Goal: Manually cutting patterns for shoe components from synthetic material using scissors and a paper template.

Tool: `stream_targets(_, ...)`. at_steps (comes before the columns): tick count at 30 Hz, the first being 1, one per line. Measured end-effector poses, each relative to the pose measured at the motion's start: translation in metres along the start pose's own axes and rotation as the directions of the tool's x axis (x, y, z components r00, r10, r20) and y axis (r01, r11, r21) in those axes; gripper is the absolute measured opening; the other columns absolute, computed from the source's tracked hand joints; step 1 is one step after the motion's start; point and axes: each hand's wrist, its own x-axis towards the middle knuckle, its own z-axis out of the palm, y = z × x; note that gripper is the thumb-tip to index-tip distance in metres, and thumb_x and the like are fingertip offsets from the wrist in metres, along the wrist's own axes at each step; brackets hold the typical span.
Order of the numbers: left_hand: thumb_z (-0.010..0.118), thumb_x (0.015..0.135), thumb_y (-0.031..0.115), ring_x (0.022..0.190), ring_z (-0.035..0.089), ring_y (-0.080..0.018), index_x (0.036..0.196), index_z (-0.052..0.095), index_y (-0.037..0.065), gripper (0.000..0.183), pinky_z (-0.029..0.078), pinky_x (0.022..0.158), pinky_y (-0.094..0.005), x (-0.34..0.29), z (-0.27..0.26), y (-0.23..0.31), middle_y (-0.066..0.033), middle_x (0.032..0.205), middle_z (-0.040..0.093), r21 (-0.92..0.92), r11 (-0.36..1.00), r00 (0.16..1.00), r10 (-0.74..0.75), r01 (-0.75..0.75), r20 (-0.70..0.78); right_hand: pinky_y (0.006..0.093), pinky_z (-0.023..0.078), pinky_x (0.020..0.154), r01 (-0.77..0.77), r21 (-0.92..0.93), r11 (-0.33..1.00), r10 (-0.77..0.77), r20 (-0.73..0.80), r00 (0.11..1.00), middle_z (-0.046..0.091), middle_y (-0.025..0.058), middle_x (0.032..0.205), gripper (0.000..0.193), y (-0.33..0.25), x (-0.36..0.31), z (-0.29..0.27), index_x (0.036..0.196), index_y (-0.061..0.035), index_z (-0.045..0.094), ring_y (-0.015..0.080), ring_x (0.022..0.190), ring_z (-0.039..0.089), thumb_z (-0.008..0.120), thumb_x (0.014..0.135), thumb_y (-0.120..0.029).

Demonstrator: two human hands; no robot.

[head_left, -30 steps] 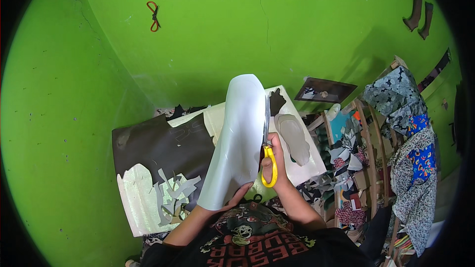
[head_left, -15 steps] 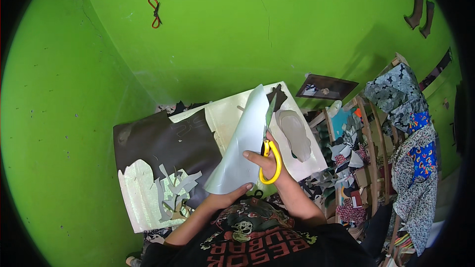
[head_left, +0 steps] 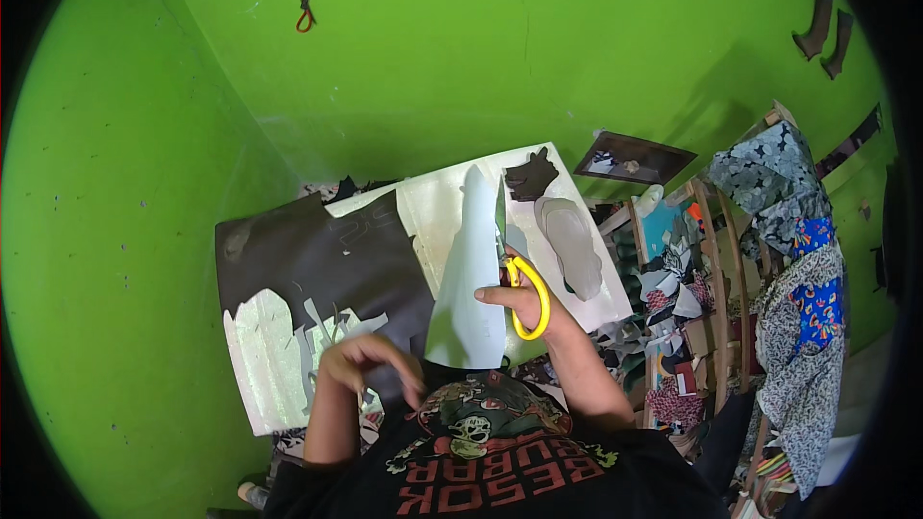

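Note:
My right hand point(head_left: 524, 306) is closed on yellow-handled scissors point(head_left: 544, 308) and on the edge of a pale, glossy sheet point(head_left: 466, 293), with its thumb lying over the sheet. The scissors' blades point away from me along the sheet's right edge. My left hand point(head_left: 373, 360) is off the sheet, raised over the near left of the work surface; its fingers are loosely bent, apart and a little blurred, with nothing visible in them. Beneath it lie thin grey offcuts point(head_left: 317, 336). A large dark brown sheet point(head_left: 308, 250) covers the left of the board.
On the white board point(head_left: 437, 221) lie grey sole-shaped pieces point(head_left: 574, 245) and a dark brown scrap point(head_left: 532, 175). At right stands a wooden rack point(head_left: 716, 298) heaped with scraps, with patterned cloth point(head_left: 803, 327) draped beside it. Green walls point(head_left: 404, 58) rise behind and at left.
My left hand has let go of the sheet's lower edge and moved left and upward. The sheet has swung more upright in my right hand, and the scissors have tilted with it.

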Motion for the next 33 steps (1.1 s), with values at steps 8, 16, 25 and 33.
stream_targets(8,0.054,0.099,0.047,0.114,0.053,-0.0194,0.127,0.057,0.005,0.051,0.038,0.104,-0.0364,0.043,-0.096,-0.001,-0.0079,0.118,0.060,0.580,0.721,0.398,0.438,0.380,-0.806,0.0226,0.041,0.073,-0.075,-0.177,0.981,0.124,0.289,0.949,0.052,-0.0029,0.085,0.051,-0.023,-0.016,0.007,0.118,-0.0050,0.051,0.0077,0.081,0.048,0.078,0.075,-0.006)
stream_targets(16,0.072,0.092,0.019,0.073,0.058,-0.0041,0.095,0.067,0.005,0.015,0.047,0.069,-0.0216,0.062,-0.080,0.003,0.0033,0.082,0.067,0.491,0.805,0.500,0.291,0.333,-0.816,0.0235,0.041,0.074,-0.028,-0.317,0.948,0.107,0.235,0.966,0.048,-0.0007,0.090,0.055,-0.012,-0.021,-0.019,0.119,-0.0026,0.049,0.0095,0.085,0.045,0.081,0.077,-0.018)
stream_targets(25,0.075,0.088,0.025,0.061,0.059,-0.0052,0.083,0.075,0.001,0.025,0.046,0.059,-0.0223,0.070,-0.055,0.049,0.0003,0.070,0.069,0.464,0.701,0.428,0.246,0.541,-0.870,0.0260,0.044,0.070,-0.046,-0.363,0.931,0.142,0.241,0.960,0.053,0.0038,0.092,0.048,-0.035,-0.028,-0.022,0.119,-0.0029,0.044,0.0109,0.081,0.049,0.073,0.089,-0.026)
stream_targets(33,0.074,0.088,0.022,0.057,0.057,-0.0051,0.081,0.075,0.001,0.023,0.045,0.055,-0.0229,0.083,-0.039,0.065,0.0002,0.068,0.068,0.461,0.688,0.416,0.247,0.561,-0.875,0.0255,0.043,0.069,-0.061,-0.266,0.962,0.158,0.361,0.919,0.052,0.0039,0.092,0.051,-0.025,-0.028,-0.031,0.125,-0.0061,0.035,0.0108,0.078,0.049,0.070,0.092,-0.024)
